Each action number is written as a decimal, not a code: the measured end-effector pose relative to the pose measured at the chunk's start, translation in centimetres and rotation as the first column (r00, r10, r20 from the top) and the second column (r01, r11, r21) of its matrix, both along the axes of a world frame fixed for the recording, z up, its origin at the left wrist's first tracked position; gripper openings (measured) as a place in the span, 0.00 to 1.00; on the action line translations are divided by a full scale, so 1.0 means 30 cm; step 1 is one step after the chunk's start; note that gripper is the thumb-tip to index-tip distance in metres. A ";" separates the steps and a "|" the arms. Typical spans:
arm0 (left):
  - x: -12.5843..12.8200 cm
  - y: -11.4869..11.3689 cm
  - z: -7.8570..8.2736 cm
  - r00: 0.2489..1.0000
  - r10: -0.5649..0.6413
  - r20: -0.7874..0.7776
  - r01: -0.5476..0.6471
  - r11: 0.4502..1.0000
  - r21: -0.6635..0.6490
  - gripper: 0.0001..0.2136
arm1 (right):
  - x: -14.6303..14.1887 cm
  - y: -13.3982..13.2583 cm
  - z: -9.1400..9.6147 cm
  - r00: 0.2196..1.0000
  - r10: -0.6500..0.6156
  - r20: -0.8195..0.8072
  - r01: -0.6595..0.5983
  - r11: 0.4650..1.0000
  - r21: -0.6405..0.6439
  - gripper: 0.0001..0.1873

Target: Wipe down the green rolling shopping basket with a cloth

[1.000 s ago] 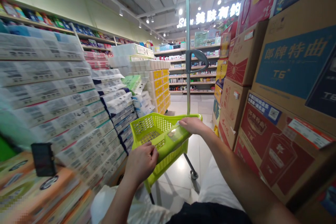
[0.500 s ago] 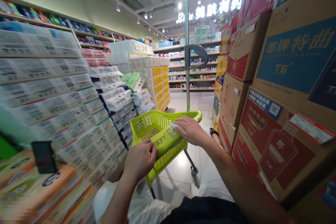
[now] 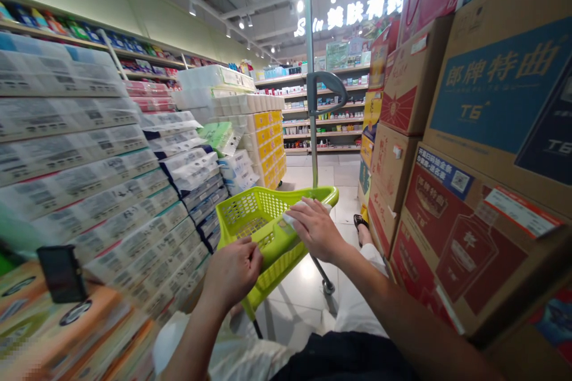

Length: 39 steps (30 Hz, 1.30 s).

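Note:
A lime-green plastic shopping cart (image 3: 276, 247) with a perforated basket stands right in front of my legs. On its near left rim, my left hand (image 3: 235, 271) is closed, with the fingertips hidden from view. My right hand (image 3: 316, 229) presses a thin white wipe (image 3: 288, 218) onto the top of the near rim, its fingers laid over the cloth. Part of the wipe sticks out at the fingertips. A grey metal pole (image 3: 310, 41) rises at the cart's far right side and carries a dark loop handle (image 3: 331, 94).
Stacked tissue packs (image 3: 89, 149) line the left. A small black device (image 3: 61, 274) stands on orange packs (image 3: 84, 321). Liquor cartons (image 3: 465, 220) crowd the right, where a foot in a black sandal (image 3: 360, 223) shows. Stocked shelves (image 3: 339, 104) close the far end.
My right hand has slid slightly along the rim with the wipe, more of which shows now. The left hand stays on the cart's rim. The whole view has shifted a little.

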<state>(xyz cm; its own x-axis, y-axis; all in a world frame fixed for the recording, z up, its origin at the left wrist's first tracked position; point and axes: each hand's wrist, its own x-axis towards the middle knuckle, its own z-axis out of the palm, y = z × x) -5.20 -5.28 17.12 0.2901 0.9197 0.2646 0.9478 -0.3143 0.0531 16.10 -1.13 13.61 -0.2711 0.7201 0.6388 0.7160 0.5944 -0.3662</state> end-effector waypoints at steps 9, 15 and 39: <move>0.008 0.011 0.001 1.000 -0.003 0.000 0.003 1.000 0.003 0.19 | 0.106 0.121 0.055 0.996 -0.057 0.072 0.069 0.984 -0.162 0.20; 0.014 0.018 0.001 1.000 -0.002 0.006 0.002 1.000 0.007 0.18 | -0.008 0.035 0.064 0.988 -0.006 0.154 0.021 0.995 -0.094 0.18; 0.015 0.025 -0.001 1.000 -0.027 -0.004 0.027 1.000 0.001 0.17 | -0.054 0.036 0.101 0.954 0.163 0.251 -0.147 0.986 -0.079 0.17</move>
<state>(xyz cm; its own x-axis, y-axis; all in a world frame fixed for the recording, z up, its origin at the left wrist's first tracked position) -4.74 -4.53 17.09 0.3160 0.9111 0.2647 0.9391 -0.3400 0.0492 14.47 -0.05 16.64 -0.5310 0.6906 0.4911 0.6909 0.6884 -0.2210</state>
